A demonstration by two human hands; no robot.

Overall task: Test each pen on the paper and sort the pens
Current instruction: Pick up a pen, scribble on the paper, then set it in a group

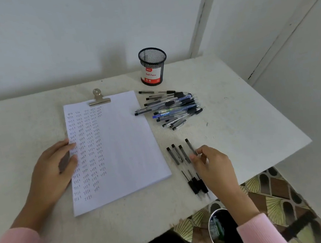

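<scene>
1. Right hand (214, 165) has thumb and forefinger curled onto the near part of one black pen (189, 145). It's a light pinch, the other fingers loosely bent, and nothing else is in the hand.
2. That pen points away from the person, leaning a little left. Its butt end shows beyond the fingertips, and its writing end is hidden under the hand. Whether it rests on the table (241, 115) or is just off it, I can't tell.
3. Just to its left is the sorted row (177, 156): three pens lying parallel, tips toward the near edge. The pinched pen lies farther back than these, so lining it up looks like a short pull toward the person, along its own length.
4. Beyond the row and well apart from it is the untested pile (170, 109). The right hand is much the nearer one to it.
5. Left of all this lies the paper (123, 143), with columns of "test" down it. Left hand (52, 166) lies flat on its left edge, fingers straight.
6. Behind the pile, the mesh cup (152, 66) stands upright.
</scene>
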